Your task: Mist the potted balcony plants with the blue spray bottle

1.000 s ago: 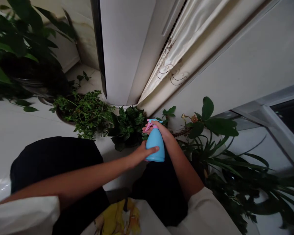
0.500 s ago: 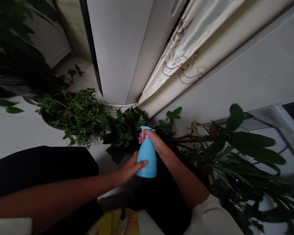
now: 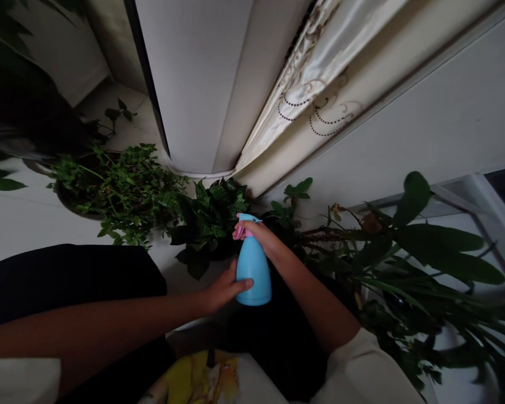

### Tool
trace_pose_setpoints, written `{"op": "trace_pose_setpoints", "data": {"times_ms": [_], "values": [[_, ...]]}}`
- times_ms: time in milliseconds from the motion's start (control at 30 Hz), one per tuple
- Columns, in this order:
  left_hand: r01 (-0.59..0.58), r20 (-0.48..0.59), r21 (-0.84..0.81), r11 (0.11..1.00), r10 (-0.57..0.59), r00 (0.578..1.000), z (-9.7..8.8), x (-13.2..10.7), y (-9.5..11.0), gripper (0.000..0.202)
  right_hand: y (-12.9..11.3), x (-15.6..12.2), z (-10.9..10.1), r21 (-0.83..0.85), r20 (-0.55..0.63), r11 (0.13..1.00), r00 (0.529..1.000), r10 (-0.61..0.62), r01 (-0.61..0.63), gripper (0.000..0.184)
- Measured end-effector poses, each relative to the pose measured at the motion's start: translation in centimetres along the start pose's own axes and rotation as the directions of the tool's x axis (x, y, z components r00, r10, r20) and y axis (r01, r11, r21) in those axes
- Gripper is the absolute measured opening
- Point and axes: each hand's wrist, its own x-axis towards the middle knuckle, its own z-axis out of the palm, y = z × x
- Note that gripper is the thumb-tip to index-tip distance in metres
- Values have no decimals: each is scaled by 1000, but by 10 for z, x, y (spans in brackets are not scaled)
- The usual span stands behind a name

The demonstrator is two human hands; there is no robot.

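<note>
A light blue spray bottle point(image 3: 255, 272) with a pink trigger is held between both hands in the middle of the view. My left hand point(image 3: 225, 287) grips the lower body from the left, its thumb lying across the front. Around the neck and trigger, my right hand point(image 3: 258, 233) is closed, with its fingers partly hidden behind the sprayer head. Just beyond the nozzle grows a dark green leafy plant point(image 3: 212, 216). Left of it, a bushy small-leaved plant point(image 3: 126, 179) spills over the rim of a round pot.
A tall pale cabinet-like unit point(image 3: 193, 84) stands behind the plants, beside a cream embroidered curtain point(image 3: 294, 95). Large-leaved plants point(image 3: 437, 244) fill the right side. A big dark pot or vase point(image 3: 25, 106) is at the upper left. My dark-clothed knee point(image 3: 71, 275) is at the left.
The view has shifted slightly, so the plants at left sit further left. The spray bottle has tilted a little, its head moving slightly left; both hands keep their hold.
</note>
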Motion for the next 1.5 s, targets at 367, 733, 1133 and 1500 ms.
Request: {"op": "trace_pose_setpoints", "data": {"times_ms": [367,733,1133,1500], "values": [[10,-1,-8,1000,-10,1000,7,-7,-6,77,8,-12,-3,69,-65,996,996,56,-51,25],[21,-6,-33,999,-21,1000,7,-24,-19,82,24,-24,7,75,-78,996,995,57,-51,17],[15,-82,171,985,-1,997,-3,-18,-18,74,22,-27,5,39,-82,996,994,-73,76,9],[-23,-27,201,979,29,999,5,-29,-22,77,26,-40,2,12,-11,999,999,-31,31,6]]}}
